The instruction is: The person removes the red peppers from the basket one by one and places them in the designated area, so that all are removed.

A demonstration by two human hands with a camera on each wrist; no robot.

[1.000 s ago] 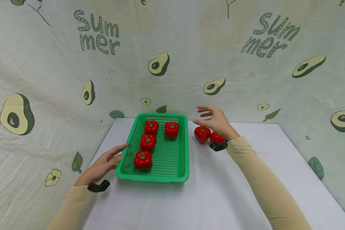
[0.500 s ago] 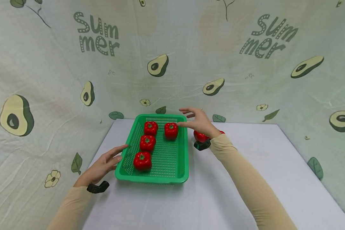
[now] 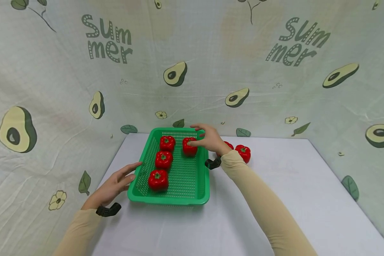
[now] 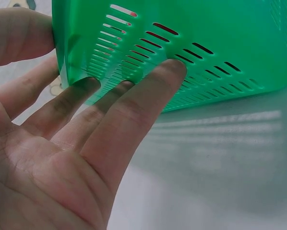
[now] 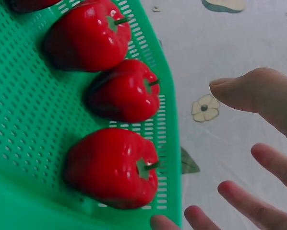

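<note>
In the head view, a green plastic basket (image 3: 168, 200) holds several red bell peppers. Three of them, such as the front one (image 3: 158, 180), line its left side. One more bell pepper (image 3: 190, 150) sits at the back right. Over it and the right rim hovers my right hand (image 3: 211, 140), thumb and fingers spread; the right wrist view shows nothing between them. My left hand (image 3: 110, 186) stays at the basket's left side. In the left wrist view its extended fingertips (image 4: 174, 69) touch the slotted outer wall, with no curl around the rim.
Right of the basket, two more red bell peppers lie on the white table (image 3: 275, 185), one (image 3: 243, 153) in full view and the other (image 3: 229, 145) partly behind my right hand. A cloth (image 3: 208, 78) printed with avocados hangs around the table's back and sides.
My right hand has moved left, from above the two peppers on the table to above the basket's back right pepper. The left hand and the peppers keep their places.
</note>
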